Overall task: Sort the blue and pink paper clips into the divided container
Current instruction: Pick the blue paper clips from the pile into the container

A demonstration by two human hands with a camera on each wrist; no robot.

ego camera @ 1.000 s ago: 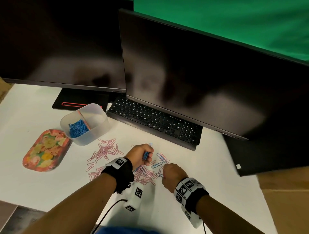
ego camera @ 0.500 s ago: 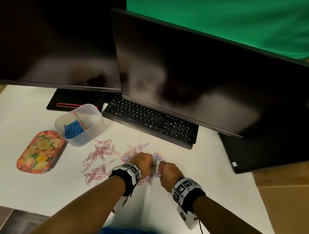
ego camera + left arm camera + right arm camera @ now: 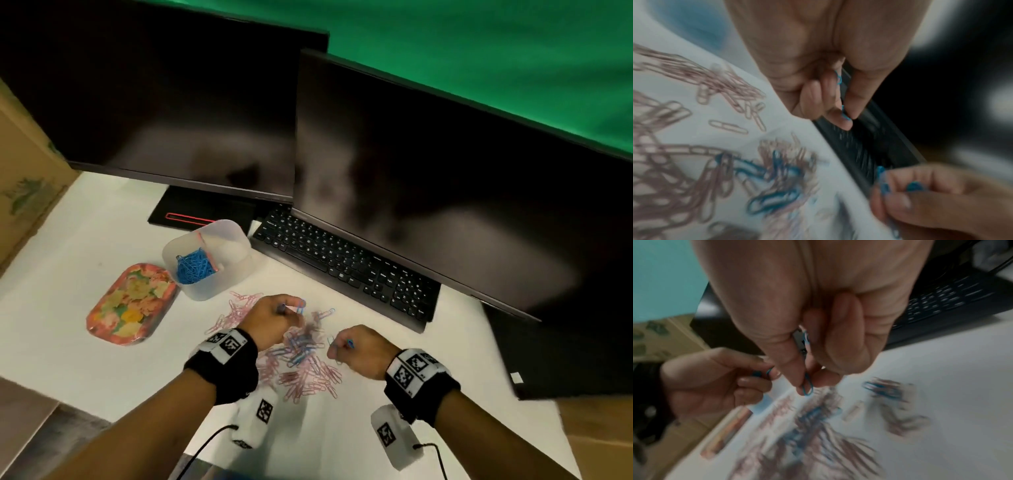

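Note:
A loose pile of pink and blue paper clips (image 3: 301,356) lies on the white desk between my hands. My left hand (image 3: 277,317) hovers over the pile's far left side and pinches blue paper clips (image 3: 840,95) between thumb and fingers. My right hand (image 3: 356,349) is raised at the pile's right edge, its fingers curled round a blue paper clip (image 3: 807,388). The translucent divided container (image 3: 209,257) stands at the back left; its left compartment holds several blue clips (image 3: 193,269), and the right compartment looks empty.
A floral lid (image 3: 132,303) lies left of the container. A black keyboard (image 3: 346,267) runs behind the pile, beneath two dark monitors (image 3: 428,164). A black box (image 3: 561,353) sits at the right. Cardboard boxes (image 3: 24,185) stand at the far left.
Both hands have lifted off the pile and drawn apart, each keeping blue clips. The head view has shifted, so the desk sits further right in the frame.

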